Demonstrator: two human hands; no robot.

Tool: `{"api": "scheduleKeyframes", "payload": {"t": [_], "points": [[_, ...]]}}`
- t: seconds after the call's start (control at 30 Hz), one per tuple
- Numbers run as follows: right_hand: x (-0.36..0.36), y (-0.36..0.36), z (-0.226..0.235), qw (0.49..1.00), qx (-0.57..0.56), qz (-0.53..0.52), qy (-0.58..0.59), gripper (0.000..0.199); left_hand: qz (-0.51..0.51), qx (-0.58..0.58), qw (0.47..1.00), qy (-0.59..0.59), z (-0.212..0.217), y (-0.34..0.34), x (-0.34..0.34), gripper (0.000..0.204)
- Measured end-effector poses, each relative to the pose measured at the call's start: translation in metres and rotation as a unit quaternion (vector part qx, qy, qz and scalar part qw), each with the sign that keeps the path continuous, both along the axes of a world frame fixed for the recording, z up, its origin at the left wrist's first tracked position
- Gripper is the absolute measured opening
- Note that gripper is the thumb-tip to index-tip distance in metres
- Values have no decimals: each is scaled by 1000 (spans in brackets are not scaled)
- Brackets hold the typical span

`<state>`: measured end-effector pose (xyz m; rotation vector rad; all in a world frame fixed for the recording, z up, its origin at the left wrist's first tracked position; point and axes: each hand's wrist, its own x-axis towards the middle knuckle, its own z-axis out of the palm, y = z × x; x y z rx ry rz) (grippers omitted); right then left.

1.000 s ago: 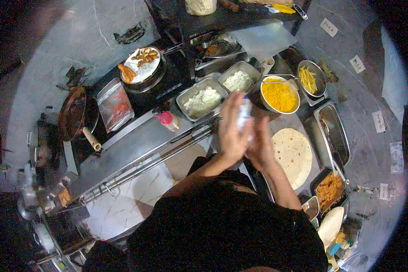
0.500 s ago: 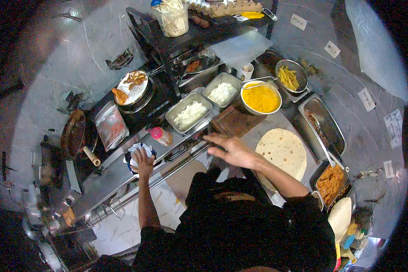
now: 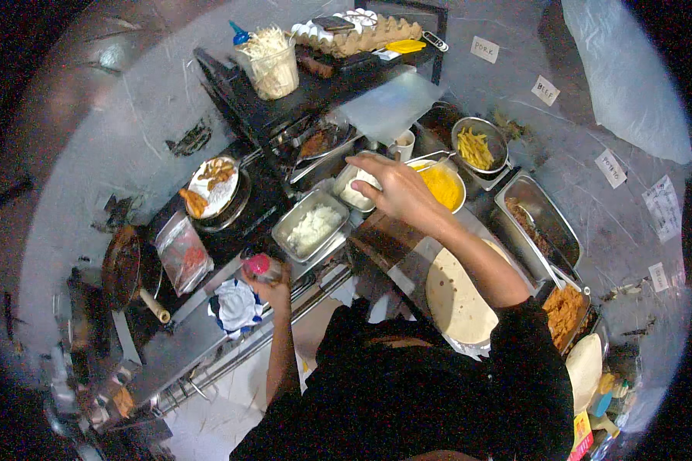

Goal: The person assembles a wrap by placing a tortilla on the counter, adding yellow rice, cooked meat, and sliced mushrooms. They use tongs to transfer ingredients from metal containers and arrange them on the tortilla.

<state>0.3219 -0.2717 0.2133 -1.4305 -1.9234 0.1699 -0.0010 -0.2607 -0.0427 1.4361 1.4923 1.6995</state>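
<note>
My left hand (image 3: 271, 292) is closed around a squeeze bottle with a pink cap (image 3: 258, 265) at the counter's front edge. Just below that hand lies a crumpled white and dark blue cloth (image 3: 236, 307). My right hand (image 3: 402, 198) hovers over the farther metal tray (image 3: 341, 178), fingers stretched out and partly covering its white food (image 3: 359, 190); whether they touch it I cannot tell. Beside it sits a nearer metal tray (image 3: 284, 243) of white shredded food (image 3: 315, 228). My right forearm passes over a large flatbread (image 3: 447, 300) on the right-hand counter.
A bowl of yellow shreds (image 3: 443, 187) stands beyond my right wrist, near a strainer of fries (image 3: 477, 148). Metal containers (image 3: 570, 230) line the right wall. At the left are a frying pan (image 3: 123, 269) and a plastic bag (image 3: 182, 253). A black shelf (image 3: 323, 86) overhangs the back.
My left hand has left the cloth and taken hold of the squeeze bottle. My right hand has moved forward from the counter edge to over the farther tray. The view has shifted slightly.
</note>
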Motion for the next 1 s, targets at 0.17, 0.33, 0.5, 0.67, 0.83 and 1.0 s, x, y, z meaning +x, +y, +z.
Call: {"api": "scheduleKeyframes", "payload": {"t": [0.17, 0.33, 0.5, 0.67, 0.83, 1.0], "points": [[73, 59, 11, 987, -20, -148, -66, 39, 62, 23, 991, 119, 24, -56, -5, 84], [182, 159, 5, 965, -16, -260, -32, 37, -101, 138, 944, 283, 153, -9, 69, 40], [208, 215, 14, 930, -12, -366, -3, 34, -188, 251, 912, 263, 242, 99, 183, 25], [210, 233, 22, 925, 5, -380, -1, 29, -190, 216, 903, 319, 268, 174, 243, 23], [233, 232, -11, 908, -243, -341, -32, 28, -256, 2, 895, 366, 237, 194, 272, 25], [283, 217, -96, 868, -288, -324, 244, 25, -277, -22, 888, 367, 143, 216, 317, 46]]}}
